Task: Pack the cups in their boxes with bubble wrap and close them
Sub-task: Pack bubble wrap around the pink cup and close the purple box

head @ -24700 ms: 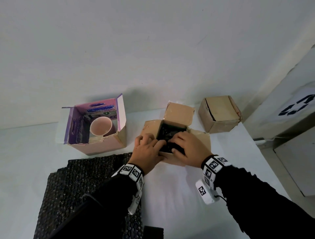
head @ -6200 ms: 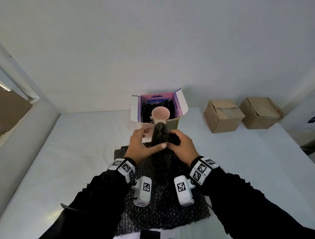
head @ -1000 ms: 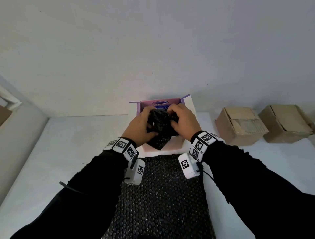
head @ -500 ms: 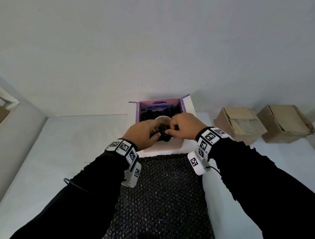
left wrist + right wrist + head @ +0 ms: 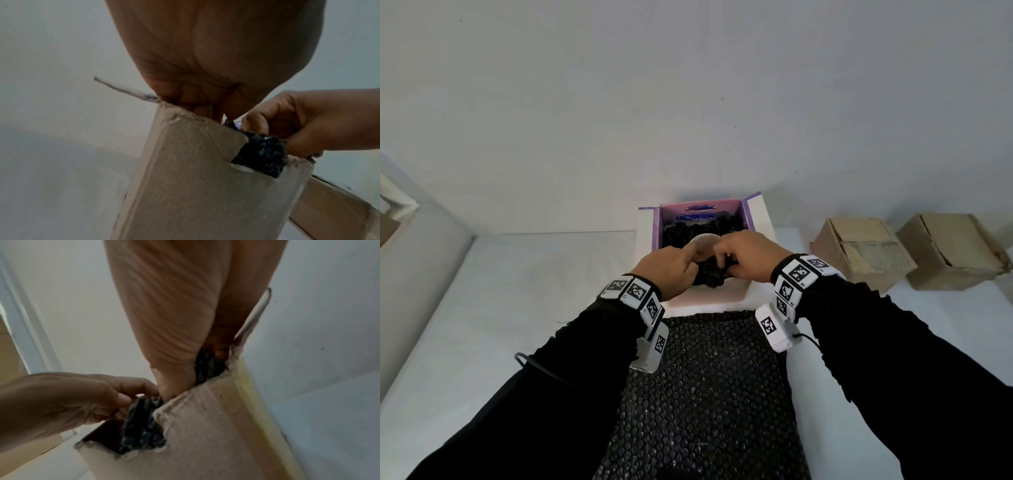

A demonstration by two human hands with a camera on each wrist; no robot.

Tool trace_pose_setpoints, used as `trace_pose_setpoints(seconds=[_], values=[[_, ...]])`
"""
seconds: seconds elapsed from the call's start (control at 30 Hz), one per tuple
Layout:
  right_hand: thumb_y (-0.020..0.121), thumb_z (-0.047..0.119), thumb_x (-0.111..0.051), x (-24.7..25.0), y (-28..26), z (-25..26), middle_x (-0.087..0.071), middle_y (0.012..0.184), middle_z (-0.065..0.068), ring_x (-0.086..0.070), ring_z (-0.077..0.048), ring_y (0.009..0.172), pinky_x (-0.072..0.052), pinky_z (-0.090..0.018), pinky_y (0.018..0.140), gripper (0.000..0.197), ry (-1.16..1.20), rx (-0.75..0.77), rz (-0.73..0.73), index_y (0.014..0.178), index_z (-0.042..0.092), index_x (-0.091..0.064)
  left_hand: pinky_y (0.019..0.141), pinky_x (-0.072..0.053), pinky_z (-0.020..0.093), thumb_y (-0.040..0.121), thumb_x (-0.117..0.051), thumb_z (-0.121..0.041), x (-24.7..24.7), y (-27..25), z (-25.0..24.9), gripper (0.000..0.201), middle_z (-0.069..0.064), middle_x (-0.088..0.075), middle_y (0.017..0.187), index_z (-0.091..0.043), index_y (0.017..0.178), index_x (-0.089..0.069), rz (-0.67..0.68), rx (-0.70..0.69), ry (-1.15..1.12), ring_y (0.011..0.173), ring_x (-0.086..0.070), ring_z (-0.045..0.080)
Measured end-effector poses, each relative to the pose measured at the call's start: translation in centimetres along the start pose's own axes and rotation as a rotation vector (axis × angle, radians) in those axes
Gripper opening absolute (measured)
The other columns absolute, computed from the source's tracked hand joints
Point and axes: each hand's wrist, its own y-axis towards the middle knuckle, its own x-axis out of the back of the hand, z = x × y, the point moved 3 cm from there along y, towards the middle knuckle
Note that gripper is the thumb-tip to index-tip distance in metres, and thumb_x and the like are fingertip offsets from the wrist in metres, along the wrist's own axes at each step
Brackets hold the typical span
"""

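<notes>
Centrally on the white table (image 5: 482, 308), the open box (image 5: 709, 298) stands with purple inner walls and its flaps up; dark bubble wrap lines its far side, and the pale rim of the cup (image 5: 703, 240) shows inside it, between the two hands. A black wad of bubble wrap (image 5: 710, 274) bulges over the box's near edge. The left hand (image 5: 671, 270) and the right hand (image 5: 748, 255) meet above the box, fingers curled and pinching that wad from either side, both forearms in black sleeves reaching forward. A large sheet of bubble wrap (image 5: 705, 394) lies flat on the table under the wrists. Only the wrist views show a torn notch in the box's near wall (image 5: 205, 186), with the wad (image 5: 261, 155) spilling through it. Only the head view shows two closed brown boxes (image 5: 859, 253) on the right.
</notes>
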Motion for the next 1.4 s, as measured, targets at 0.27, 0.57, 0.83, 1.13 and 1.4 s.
trace_pose_setpoints(seconds=[0.27, 0.57, 0.83, 1.13, 1.4], values=[[0.089, 0.006, -0.050, 0.0, 0.0, -0.5, -0.057, 0.109, 0.004, -0.041, -0.020, 0.098, -0.038, -0.031, 0.082, 0.038, -0.233, 0.050, 0.173, 0.104, 0.032, -0.075, 0.080, -0.051, 0.035, 0.090, -0.058, -0.046, -0.4, 0.4, 0.0, 0.041, 0.001, -0.064, 0.109, -0.019, 0.121, -0.057, -0.013, -0.069, -0.023, 0.093, -0.062, 0.021], [0.091, 0.015, -0.042, -0.1, -0.1, 0.2, -0.068, 0.110, -0.006, -0.061, -0.024, 0.097, -0.050, -0.038, 0.088, 0.042, -0.290, -0.033, 0.284, 0.118, 0.036, -0.067, 0.080, -0.048, 0.039, 0.099, -0.038, -0.045, -1.1, 0.6, -0.1, 0.047, 0.000, -0.065, 0.104, -0.013, 0.094, -0.072, -0.004, -0.149, 0.018, 0.096, -0.054, 0.021], [0.096, 0.028, -0.041, -0.3, 0.0, 0.4, -0.064, 0.089, -0.007, -0.060, -0.029, 0.090, -0.039, -0.031, 0.073, 0.031, -0.331, -0.090, 0.253, 0.101, 0.011, -0.067, 0.079, -0.038, 0.033, 0.099, -0.035, -0.045, -1.3, 0.3, -0.3, 0.039, 0.003, -0.067, 0.102, -0.026, 0.111, -0.067, 0.064, -0.117, 0.206, 0.099, -0.055, 0.023], [0.087, 0.023, -0.047, 1.7, 1.4, -1.4, -0.060, 0.118, -0.004, -0.049, -0.025, 0.116, -0.029, -0.041, 0.092, 0.029, -0.568, -0.116, -0.131, 0.113, 0.016, -0.057, 0.095, -0.047, 0.038, 0.096, -0.049, -0.030, -2.4, 1.0, -0.9, 0.031, -0.004, -0.060, 0.129, -0.029, 0.122, -0.065, 0.046, -0.179, -0.112, 0.112, -0.057, 0.023], [0.090, 0.021, -0.046, 0.7, 2.7, -1.9, -0.058, 0.128, -0.005, -0.014, -0.028, 0.142, -0.001, -0.057, 0.113, 0.033, -0.690, -0.195, 0.090, 0.118, 0.022, -0.062, 0.097, -0.043, 0.044, 0.098, -0.043, -0.041, -2.4, 0.9, -1.7, 0.035, -0.003, -0.053, 0.132, -0.028, 0.125, -0.063, 0.135, -0.180, 0.108, 0.119, -0.048, 0.025]])
